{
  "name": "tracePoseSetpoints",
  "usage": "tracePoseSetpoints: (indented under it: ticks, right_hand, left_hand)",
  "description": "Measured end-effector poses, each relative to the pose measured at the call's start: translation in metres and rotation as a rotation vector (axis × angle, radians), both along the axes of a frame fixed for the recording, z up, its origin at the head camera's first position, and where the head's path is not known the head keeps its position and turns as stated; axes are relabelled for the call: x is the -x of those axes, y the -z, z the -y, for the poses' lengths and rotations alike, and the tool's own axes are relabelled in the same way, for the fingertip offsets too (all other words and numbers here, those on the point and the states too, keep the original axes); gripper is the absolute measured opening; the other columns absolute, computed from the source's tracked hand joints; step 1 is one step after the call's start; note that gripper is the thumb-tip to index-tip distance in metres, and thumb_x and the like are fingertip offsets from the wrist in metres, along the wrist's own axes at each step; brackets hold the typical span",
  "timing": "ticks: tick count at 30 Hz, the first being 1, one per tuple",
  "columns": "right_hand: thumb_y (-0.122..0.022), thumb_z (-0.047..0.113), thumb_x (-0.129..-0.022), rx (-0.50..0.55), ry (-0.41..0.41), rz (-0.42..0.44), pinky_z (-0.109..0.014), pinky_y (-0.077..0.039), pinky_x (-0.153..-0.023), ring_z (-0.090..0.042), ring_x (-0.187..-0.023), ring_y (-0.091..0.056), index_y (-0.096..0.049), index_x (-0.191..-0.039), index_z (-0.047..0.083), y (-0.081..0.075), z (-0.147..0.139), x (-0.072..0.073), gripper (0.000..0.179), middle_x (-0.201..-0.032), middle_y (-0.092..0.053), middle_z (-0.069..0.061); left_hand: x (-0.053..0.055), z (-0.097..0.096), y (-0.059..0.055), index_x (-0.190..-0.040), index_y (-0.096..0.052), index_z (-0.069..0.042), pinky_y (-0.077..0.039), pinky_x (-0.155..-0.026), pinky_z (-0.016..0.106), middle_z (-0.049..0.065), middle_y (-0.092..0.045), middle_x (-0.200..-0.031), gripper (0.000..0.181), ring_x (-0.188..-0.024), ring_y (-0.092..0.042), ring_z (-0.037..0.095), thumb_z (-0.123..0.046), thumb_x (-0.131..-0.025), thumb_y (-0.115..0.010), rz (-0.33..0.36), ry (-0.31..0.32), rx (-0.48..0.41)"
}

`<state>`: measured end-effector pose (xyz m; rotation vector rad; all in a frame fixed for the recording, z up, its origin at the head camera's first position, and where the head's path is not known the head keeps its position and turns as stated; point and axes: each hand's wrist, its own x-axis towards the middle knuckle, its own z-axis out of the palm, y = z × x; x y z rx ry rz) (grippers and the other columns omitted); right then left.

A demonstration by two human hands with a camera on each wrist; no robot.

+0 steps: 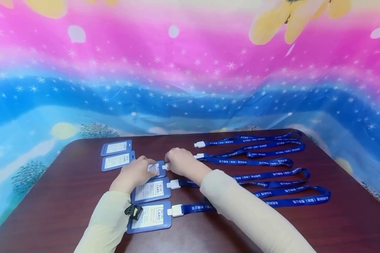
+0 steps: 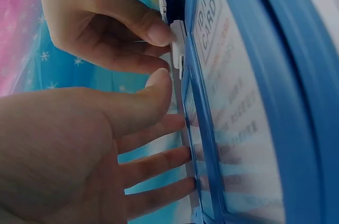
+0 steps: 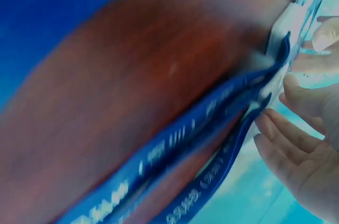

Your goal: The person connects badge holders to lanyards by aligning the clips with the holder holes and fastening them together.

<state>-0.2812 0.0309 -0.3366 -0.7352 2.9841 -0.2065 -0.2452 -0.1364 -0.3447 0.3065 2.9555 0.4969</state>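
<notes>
Several blue badge holders with ID/IC cards lie on the table. My left hand (image 1: 137, 173) rests over the third holder (image 1: 159, 168) from the front; in the left wrist view its fingers are fairly straight, with fingertips touching down by the holder's far side. At that holder's slotted end my right hand (image 1: 182, 161) pinches the white clip (image 2: 178, 44) of a blue lanyard. Its fingers hide most of the clip in the head view, so whether it is hooked in cannot be seen. The two nearer holders (image 1: 152, 189) have white clips (image 1: 174, 184) at their slots.
Two holders (image 1: 117, 161) without lanyards lie at the back left. Looped blue lanyards (image 1: 272, 144) stretch across the table's right side, two with white clips (image 1: 199, 144) pointing left. A patterned cloth (image 1: 190, 88) hangs behind the brown table (image 1: 82, 196).
</notes>
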Motion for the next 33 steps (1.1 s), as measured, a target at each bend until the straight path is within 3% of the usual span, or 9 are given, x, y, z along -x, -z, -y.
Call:
tracePoseSetpoints:
  ticks: [7,18,26,33]
  right_hand:
    - [-0.069,0.019,-0.095,0.023,0.019,-0.025,-0.036,-0.053,-0.092,-0.02,-0.105,-0.066,-0.074,-0.116,0.011,-0.01,-0.029,0.012,0.023,-0.11,-0.071,-0.004]
    - [-0.067,0.019,-0.096,-0.033,0.094,-0.082,-0.041,-0.056,-0.083,-0.021,-0.1,-0.067,-0.074,-0.113,0.012,-0.01,-0.074,0.029,0.02,-0.109,-0.071,-0.003]
    - [-0.069,0.022,-0.095,-0.043,0.109,-0.072,-0.044,-0.055,-0.086,-0.023,-0.103,-0.066,-0.074,-0.116,0.012,-0.007,-0.089,0.031,0.024,-0.114,-0.071,-0.004]
    - [-0.074,0.031,-0.091,-0.059,0.097,-0.042,-0.045,-0.054,-0.082,-0.022,-0.096,-0.065,-0.075,-0.113,0.014,-0.005,-0.096,0.032,0.028,-0.111,-0.071,-0.004]
  left_hand:
    - [0.003,-0.003,-0.002,-0.139,-0.057,-0.008,-0.041,-0.101,0.061,0.018,-0.055,-0.137,0.049,-0.123,-0.053,0.037,-0.031,-0.096,-0.066,-0.015,0.016,-0.035]
    - [0.004,-0.005,-0.003,-0.137,-0.059,-0.006,-0.04,-0.104,0.059,0.017,-0.057,-0.137,0.046,-0.13,-0.049,0.039,-0.027,-0.096,-0.066,-0.06,0.034,-0.071]
    - [0.003,-0.003,-0.004,-0.136,-0.06,-0.006,-0.039,-0.104,0.06,0.017,-0.058,-0.137,0.044,-0.13,-0.049,0.039,-0.026,-0.097,-0.066,-0.07,0.027,-0.072]
    - [0.003,0.0,-0.003,-0.136,-0.06,-0.006,-0.04,-0.104,0.06,0.017,-0.058,-0.137,0.044,-0.129,-0.05,0.039,-0.026,-0.097,-0.065,-0.063,0.023,-0.07]
